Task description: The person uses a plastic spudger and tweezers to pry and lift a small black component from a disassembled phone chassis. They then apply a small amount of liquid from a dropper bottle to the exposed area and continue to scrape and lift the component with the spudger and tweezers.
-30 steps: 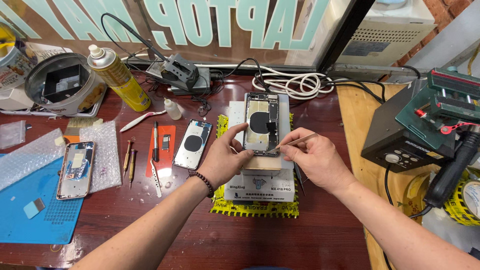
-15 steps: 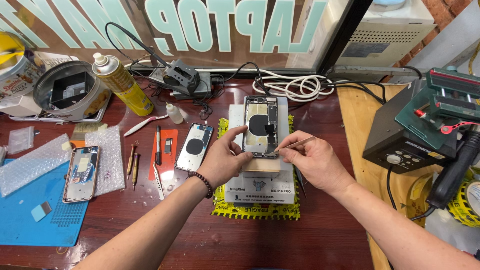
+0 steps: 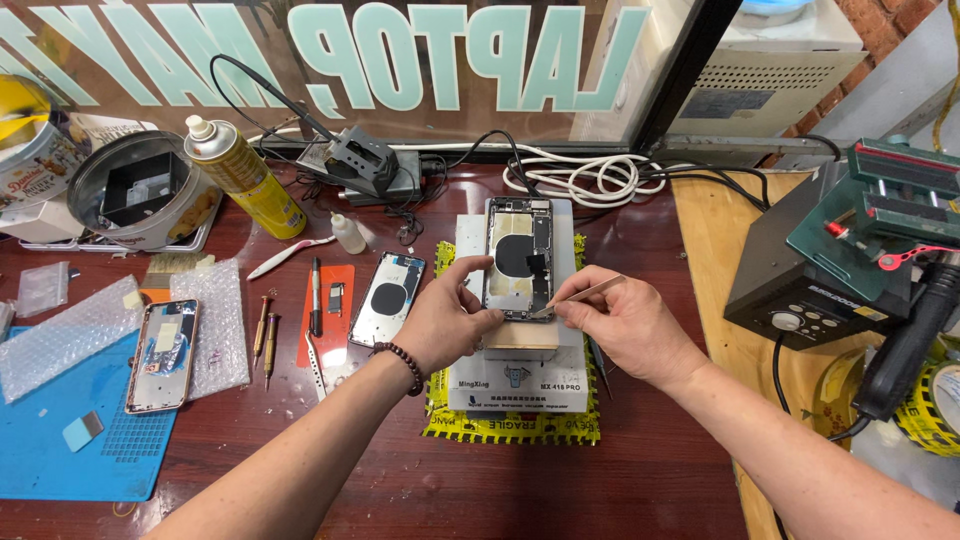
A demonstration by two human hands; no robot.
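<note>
Opened phone housing (image 3: 520, 257) lies on white heating pad (image 3: 517, 375). Left hand (image 3: 447, 318) grips its lower left edge; right hand (image 3: 622, 325) pinches tweezers (image 3: 577, 297) (tip at lower right corner). Risk: tip slips, gouges board or tears flex cable.

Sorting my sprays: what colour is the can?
Yellow can, white nozzle; head view.

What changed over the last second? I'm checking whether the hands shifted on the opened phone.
Very little. The left hand keeps steadying the opened phone on the white heating pad, and the right hand keeps its grip on the thin metal tool, tip at the phone's lower right edge. The spare phone housing and spray can stayed put.
</note>
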